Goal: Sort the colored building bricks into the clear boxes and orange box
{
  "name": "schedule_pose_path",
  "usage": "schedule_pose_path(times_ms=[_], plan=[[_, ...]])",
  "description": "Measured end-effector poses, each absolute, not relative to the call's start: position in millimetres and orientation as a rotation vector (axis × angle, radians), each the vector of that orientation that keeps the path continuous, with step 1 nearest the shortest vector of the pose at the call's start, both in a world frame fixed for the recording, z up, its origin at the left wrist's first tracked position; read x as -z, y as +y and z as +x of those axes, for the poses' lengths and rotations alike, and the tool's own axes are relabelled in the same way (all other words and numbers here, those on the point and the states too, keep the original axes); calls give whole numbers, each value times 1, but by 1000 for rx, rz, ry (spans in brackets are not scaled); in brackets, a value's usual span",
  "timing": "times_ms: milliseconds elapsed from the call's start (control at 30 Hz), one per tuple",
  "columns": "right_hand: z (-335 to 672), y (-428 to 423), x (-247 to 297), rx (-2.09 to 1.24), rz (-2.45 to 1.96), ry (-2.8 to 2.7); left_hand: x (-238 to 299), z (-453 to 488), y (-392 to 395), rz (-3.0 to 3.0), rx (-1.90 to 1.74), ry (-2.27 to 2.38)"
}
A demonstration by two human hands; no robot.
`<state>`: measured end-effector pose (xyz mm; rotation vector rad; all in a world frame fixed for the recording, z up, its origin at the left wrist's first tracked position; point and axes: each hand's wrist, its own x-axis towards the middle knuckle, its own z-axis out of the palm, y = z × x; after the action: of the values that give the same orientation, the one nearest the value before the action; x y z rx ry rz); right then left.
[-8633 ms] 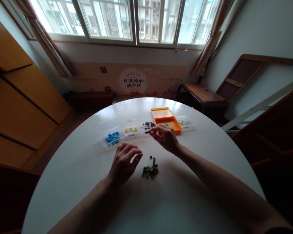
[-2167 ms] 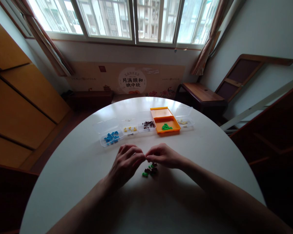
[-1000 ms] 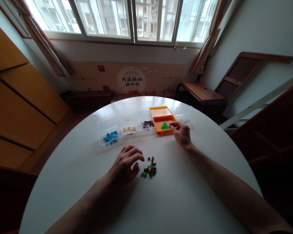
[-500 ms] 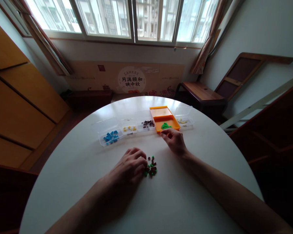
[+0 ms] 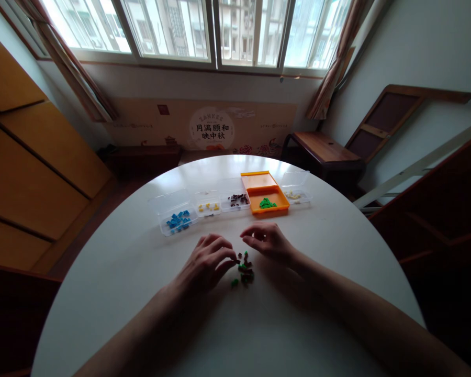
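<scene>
A small mixed pile of brown and green toy bricks [image 5: 245, 271] lies on the white table before me. My left hand [image 5: 210, 262] is at the pile's left side, thumb and fingertips pinching a small brown brick [image 5: 236, 261]. Just beyond the pile's upper right, my right hand [image 5: 270, 242] hovers with curved fingers slightly apart, and I see nothing between them. Behind it an orange box [image 5: 269, 211] with its lid raised holds green bricks [image 5: 267, 203]. A lone green brick [image 5: 234, 283] sits at the pile's lower left.
Left of the orange box stand clear boxes with dark brown bricks [image 5: 238, 199], yellow bricks [image 5: 209, 207] and blue bricks [image 5: 178, 220]. A clear box with pale yellow bricks [image 5: 293, 195] stands on its right. The round table's edge [image 5: 235, 156] curves behind them.
My right hand has moved from the orange box back toward the pile, its fingers loosening. My left hand has drawn back slightly, with a brown brick now visible at its fingertips.
</scene>
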<state>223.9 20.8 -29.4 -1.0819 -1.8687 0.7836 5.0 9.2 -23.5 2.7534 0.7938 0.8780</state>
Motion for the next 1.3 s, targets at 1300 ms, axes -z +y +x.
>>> schedule_pose_path(times_ms=[1300], plan=[[220,100,35,-364,-1363,-1705,14,-9,9,2680,-517,708]])
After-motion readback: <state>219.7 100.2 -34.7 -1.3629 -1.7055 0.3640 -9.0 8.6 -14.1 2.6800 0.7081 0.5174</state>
